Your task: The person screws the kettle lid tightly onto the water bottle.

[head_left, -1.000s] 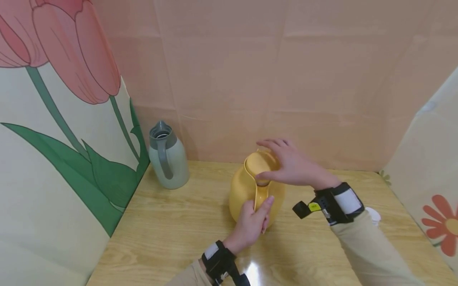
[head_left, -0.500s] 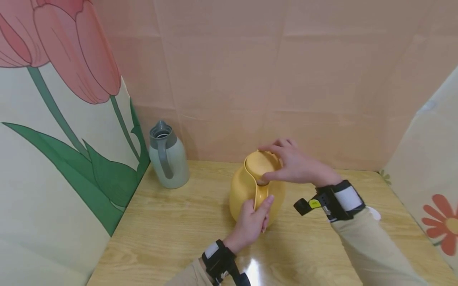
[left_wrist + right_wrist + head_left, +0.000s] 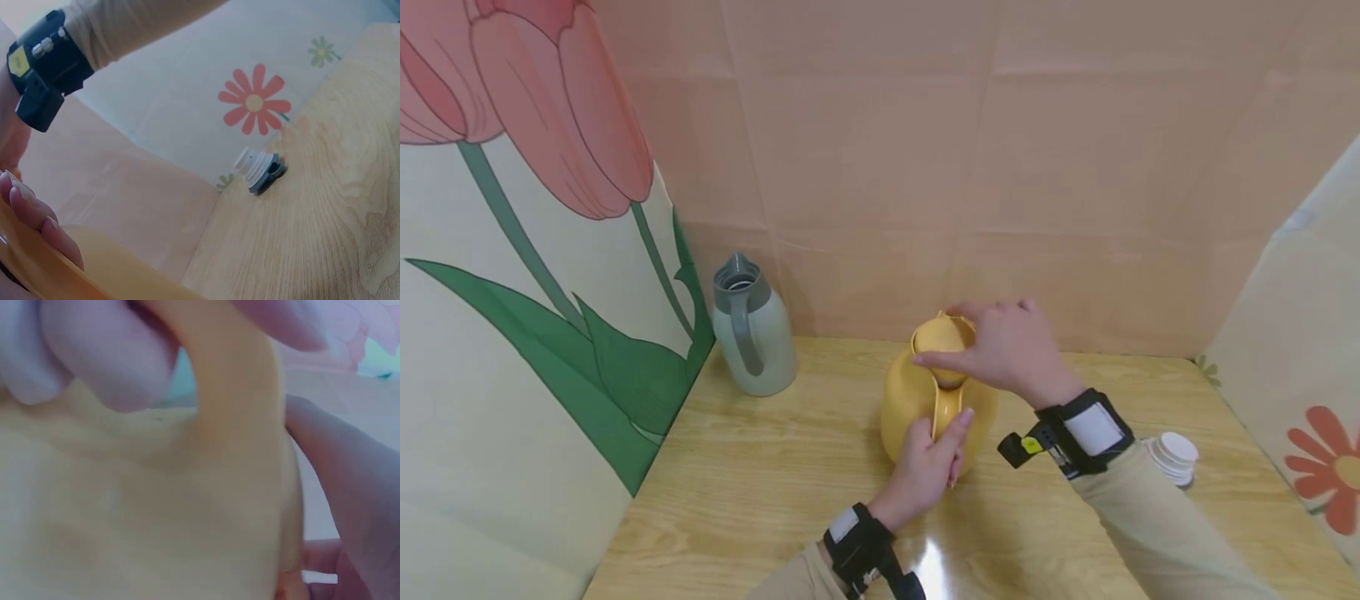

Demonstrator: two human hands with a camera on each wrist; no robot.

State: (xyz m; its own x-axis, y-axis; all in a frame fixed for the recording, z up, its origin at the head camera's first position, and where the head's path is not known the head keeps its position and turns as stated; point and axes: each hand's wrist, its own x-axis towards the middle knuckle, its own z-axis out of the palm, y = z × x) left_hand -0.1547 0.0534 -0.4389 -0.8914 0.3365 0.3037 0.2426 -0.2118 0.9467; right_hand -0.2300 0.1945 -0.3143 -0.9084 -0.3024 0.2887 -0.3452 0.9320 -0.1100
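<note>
A yellow thermal jug (image 3: 902,408) stands upright on the table. My left hand (image 3: 921,471) grips its handle, with the fingers curled round it; these fingers also show at the lower left in the left wrist view. On the jug's mouth sits a round yellow lid (image 3: 942,336). My right hand (image 3: 1011,346) holds this lid from the right, thumb along the near side and index finger at the far side. The other right fingertips are hidden in the head view. In the right wrist view the yellow jug (image 3: 156,506) fills much of the picture, blurred, beside the right thumb (image 3: 350,462).
A pale green jug (image 3: 771,346) with a grey top and handle stands at the back left, its mouth uncovered. A white threaded stopper (image 3: 1172,458) with a dark base lies right of my right forearm. A fabric backdrop (image 3: 865,167) closes off the table's (image 3: 737,475) back.
My right hand has turned on the lid, its thumb swinging left across the near side and its wrist shifting left. The white stopper shows more fully. My left hand stays put.
</note>
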